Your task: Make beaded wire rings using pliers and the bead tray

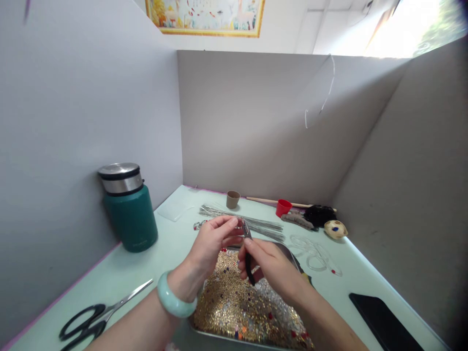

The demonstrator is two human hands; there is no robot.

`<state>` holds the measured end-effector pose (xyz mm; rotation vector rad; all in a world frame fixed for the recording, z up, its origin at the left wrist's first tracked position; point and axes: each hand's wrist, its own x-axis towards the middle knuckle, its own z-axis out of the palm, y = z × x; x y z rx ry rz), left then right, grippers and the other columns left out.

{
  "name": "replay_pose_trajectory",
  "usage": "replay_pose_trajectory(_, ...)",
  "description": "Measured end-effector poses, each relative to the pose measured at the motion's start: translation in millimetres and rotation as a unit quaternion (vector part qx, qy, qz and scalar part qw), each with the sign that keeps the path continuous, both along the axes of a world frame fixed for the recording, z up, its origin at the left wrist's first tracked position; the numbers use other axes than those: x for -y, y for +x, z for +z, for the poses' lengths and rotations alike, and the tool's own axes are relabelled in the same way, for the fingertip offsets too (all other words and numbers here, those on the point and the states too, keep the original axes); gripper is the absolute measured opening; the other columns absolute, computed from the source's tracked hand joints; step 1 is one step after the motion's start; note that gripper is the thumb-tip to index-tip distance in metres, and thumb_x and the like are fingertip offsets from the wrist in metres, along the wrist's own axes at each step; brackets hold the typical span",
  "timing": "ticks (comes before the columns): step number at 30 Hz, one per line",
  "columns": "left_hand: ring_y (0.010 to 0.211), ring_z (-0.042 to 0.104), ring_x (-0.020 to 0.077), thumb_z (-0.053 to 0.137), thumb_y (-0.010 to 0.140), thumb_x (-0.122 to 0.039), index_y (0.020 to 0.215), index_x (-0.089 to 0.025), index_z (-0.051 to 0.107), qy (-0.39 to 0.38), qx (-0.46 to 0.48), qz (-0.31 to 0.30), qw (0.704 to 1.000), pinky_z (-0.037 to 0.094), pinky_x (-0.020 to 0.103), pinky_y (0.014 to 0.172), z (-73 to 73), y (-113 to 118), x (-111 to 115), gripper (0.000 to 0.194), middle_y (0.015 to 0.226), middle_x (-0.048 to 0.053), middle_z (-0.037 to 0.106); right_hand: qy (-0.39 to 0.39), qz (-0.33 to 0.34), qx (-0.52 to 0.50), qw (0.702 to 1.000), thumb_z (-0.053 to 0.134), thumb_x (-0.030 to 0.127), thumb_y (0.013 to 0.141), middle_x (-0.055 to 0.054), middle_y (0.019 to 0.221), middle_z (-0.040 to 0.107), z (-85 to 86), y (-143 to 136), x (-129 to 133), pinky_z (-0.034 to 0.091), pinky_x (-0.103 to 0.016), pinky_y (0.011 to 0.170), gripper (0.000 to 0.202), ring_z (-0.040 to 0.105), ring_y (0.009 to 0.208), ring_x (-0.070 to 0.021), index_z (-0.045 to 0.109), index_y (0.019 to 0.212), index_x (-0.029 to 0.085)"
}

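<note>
My right hand (261,263) is closed around small pliers (249,261) with black handles, their metal jaws tilted up toward my left fingertips. Thumb and fingers of my left hand (219,236) are pinched together at the jaws; whatever lies between them is too small to make out. A pale green bangle (176,297) circles my left wrist. Below both hands sits a metal tray (234,336) of gold beads (226,302), with some red, blue and clear ones mixed in. Behind my hands, a bundle of thin metal wires (265,226) lies across the table.
Scissors (106,312) lie at left, near a green flask (129,214). At the back stand a brown cup (233,199) and a red cup (283,208). Clear cord (316,258) and a black phone-like slab (382,319) lie at right. Grey partitions (252,122) enclose the table.
</note>
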<state>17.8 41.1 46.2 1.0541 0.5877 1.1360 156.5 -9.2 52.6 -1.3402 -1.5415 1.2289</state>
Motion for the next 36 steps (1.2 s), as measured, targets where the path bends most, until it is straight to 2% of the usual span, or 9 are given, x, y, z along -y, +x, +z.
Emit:
replay_pose_trajectory(6,0.068,0.062,0.0133,0.068,0.075,-0.029,0.077,-0.016,0.064,-0.037,0.010,-0.014,0.999,0.047,0.027,0.067,-1.3,0.7,-0.7,0.014,0.075,0.004,0.066,-0.031,0.001,-0.054,0.998,0.033,0.045,0.093,-0.002,0.068,0.059,-3.8,0.7,-1.2,0.042,-0.022,0.047,0.038,0.058,0.055,-0.0123,0.052,0.075,0.018)
replay_pose_trajectory(9,0.070,0.062,0.0135,0.068,0.075,-0.026,0.084,-0.017,0.064,-0.043,0.006,-0.006,0.999,0.047,0.027,0.068,-1.6,0.8,-0.6,0.014,0.079,0.004,0.067,-0.034,0.005,-0.060,0.998,0.033,0.045,0.093,-0.001,0.063,0.057,-4.9,0.3,-1.4,0.040,-0.021,0.044,0.039,0.055,0.050,-0.0112,0.051,0.073,0.018)
replay_pose_trajectory(12,0.075,0.063,0.0148,0.067,0.076,-0.025,0.089,-0.016,0.063,-0.018,-0.002,0.001,1.000,0.048,0.029,0.071,-1.0,1.2,0.0,0.016,0.085,0.006,0.067,-0.032,-0.005,-0.054,0.998,0.033,0.045,0.093,-0.001,0.062,0.056,-4.7,0.1,-1.5,0.039,-0.021,0.043,0.039,0.054,0.048,-0.0108,0.051,0.072,0.018)
replay_pose_trajectory(16,0.072,0.062,0.0150,0.065,0.079,-0.030,0.085,-0.014,0.062,0.028,-0.020,-0.001,0.999,0.050,0.031,0.071,-2.0,2.3,0.2,0.017,0.081,0.006,0.065,-0.028,-0.019,-0.044,0.998,0.034,0.043,0.093,0.000,0.061,0.055,-3.2,-0.1,-1.5,0.038,-0.022,0.043,0.037,0.054,0.047,-0.0108,0.051,0.072,0.018)
replay_pose_trajectory(25,0.074,0.062,0.0156,0.069,0.075,-0.027,0.082,-0.014,0.061,0.031,-0.041,0.022,0.998,0.051,0.033,0.075,-0.5,2.8,0.2,0.017,0.080,0.006,0.066,0.015,-0.026,-0.001,1.000,0.032,0.039,0.094,0.002,0.051,0.050,-3.9,1.3,-2.1,0.034,-0.022,0.041,0.038,0.047,0.040,-0.0096,0.050,0.068,0.018)
replay_pose_trajectory(31,0.074,0.063,0.0164,0.068,0.076,-0.027,0.087,-0.013,0.060,0.034,-0.051,0.017,0.998,0.051,0.035,0.075,-2.6,3.0,-1.5,0.020,0.082,0.007,0.066,0.000,-0.010,0.004,1.000,0.032,0.039,0.094,0.001,0.052,0.051,-6.9,2.5,-5.9,0.033,-0.022,0.040,0.038,0.048,0.041,-0.0099,0.049,0.068,0.018)
replay_pose_trajectory(36,0.074,0.063,0.0160,0.065,0.079,-0.027,0.087,-0.013,0.059,0.037,-0.047,0.031,0.998,0.051,0.034,0.075,-5.6,2.3,-4.2,0.017,0.084,0.008,0.066,-0.034,0.023,-0.039,0.998,0.036,0.042,0.093,-0.003,0.063,0.057,-9.6,3.9,-6.6,0.036,-0.022,0.044,0.037,0.055,0.052,-0.0124,0.052,0.072,0.017)
